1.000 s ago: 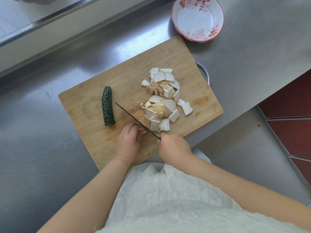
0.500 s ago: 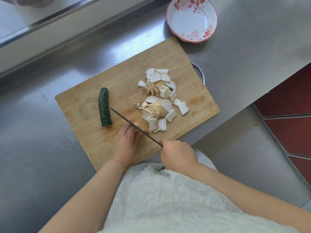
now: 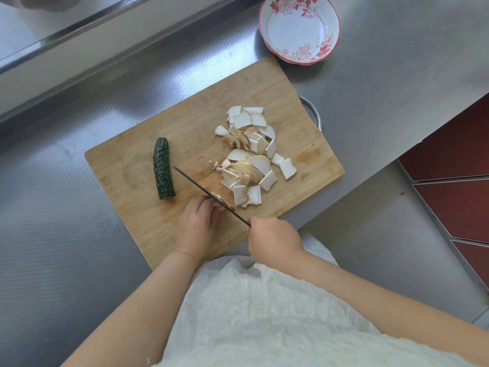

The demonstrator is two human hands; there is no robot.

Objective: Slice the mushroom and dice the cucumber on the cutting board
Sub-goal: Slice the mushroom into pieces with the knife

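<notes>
**A:** Steel tabletop [image 3: 397, 83] all round, and a wooden board [image 3: 127, 165] lying askew across it. Who has the knife?

**B:** Right hand [image 3: 274, 241], fingers wrapped round the handle at the board's near edge. The knife [image 3: 201, 188] runs edge-on, up and left across the board, its tip near the cucumber.

**A:** And the left hand [image 3: 197, 223]?

**B:** Curled, fingertips against the blade's left side, pinning something small there (too hidden to name). A thin mushroom piece [image 3: 221, 198] lies against the blade's other side.

**A:** The rest of the mushroom?

**B:** Pale slices [image 3: 251, 154] heaped on the board's right half, just beyond the blade.

**A:** Cucumber?

**B:** Cucumber [image 3: 162, 168], a short dark stub, uncut, alone on the left half. Beyond the board's far corner sits a red-flowered bowl [image 3: 299, 27].
</notes>
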